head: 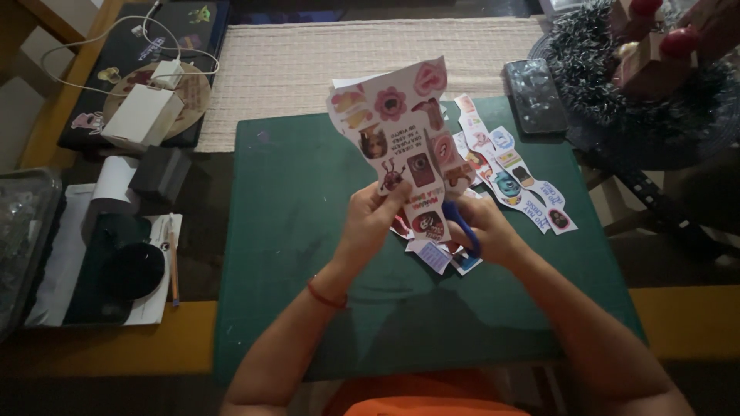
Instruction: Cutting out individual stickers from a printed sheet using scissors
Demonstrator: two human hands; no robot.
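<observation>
left hand (pixel 371 219) is clenched on the lower left edge of a sticker sheet (pixel 401 131), thumb in front, fingers curled behind, pinching the paper tight. right hand (pixel 486 227) is closed through the blue handles of a pair of scissors (pixel 461 223); only the handle loop shows, the blades are hidden behind the sheet, so can't tell how far they're open.

the sheet is held up off the table, approx upright, above the middle of the green cutting mat (pixel 293 231). its long axis runs near-to-far w/ a slight lean to the right: the wide top end points away toward the far side, the narrow cut end points down toward the hands. it's printed w/ small colourful stickers, pink and red mostly, and the left edge is cut ragged.

just right of the hands, lying flat on the mat, are cut sticker strips (pixel 509 181), fanned out toward the right; a few small offcuts (pixel 435 256) lie under the hands. a dark phone (pixel 536 96) lies at the far right corner of the mat. a woven runner (pixel 308 65) lies beyond the mat. at far left, a white box (pixel 142 115) on a round wooden coaster, and nearer, a pencil (pixel 173 266) on a white paper.
</observation>
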